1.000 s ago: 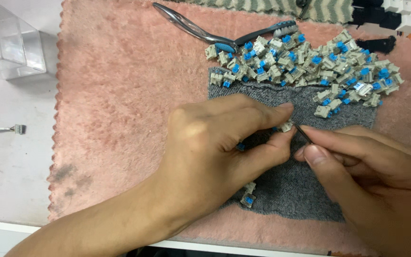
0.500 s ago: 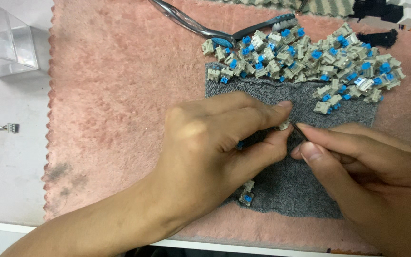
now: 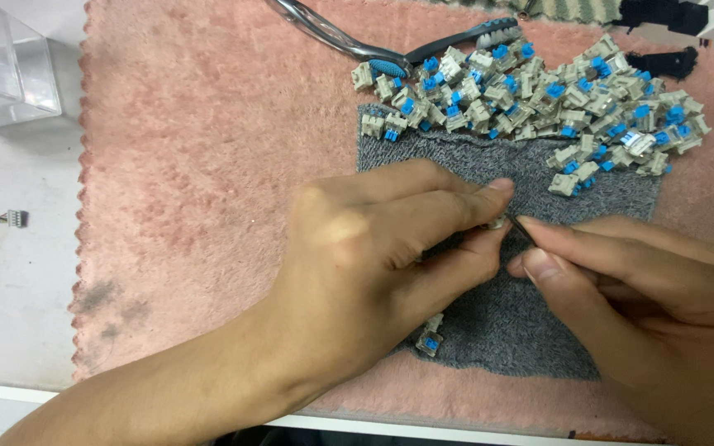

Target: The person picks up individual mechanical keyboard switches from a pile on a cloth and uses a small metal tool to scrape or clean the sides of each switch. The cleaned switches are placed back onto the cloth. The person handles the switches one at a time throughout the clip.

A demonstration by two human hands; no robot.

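Left hand (image 3: 373, 256) pinches a small beige switch (image 3: 497, 221) between fingertips, over the grey cloth (image 3: 522, 322). Right hand (image 3: 638, 297) grips a thin dark tool (image 3: 521, 226), its tip touching that switch. Pile of blue-stemmed switches (image 3: 539, 99) lies beyond, on the pink towel (image 3: 208, 165).

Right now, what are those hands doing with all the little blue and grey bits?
The left hand pinches one small switch between its fingertips. The right hand pokes at it with a thin metal tool. Both work over a grey cloth lying on a pink towel. A big pile of switches waits at the top, and one loose switch lies near the left wrist.
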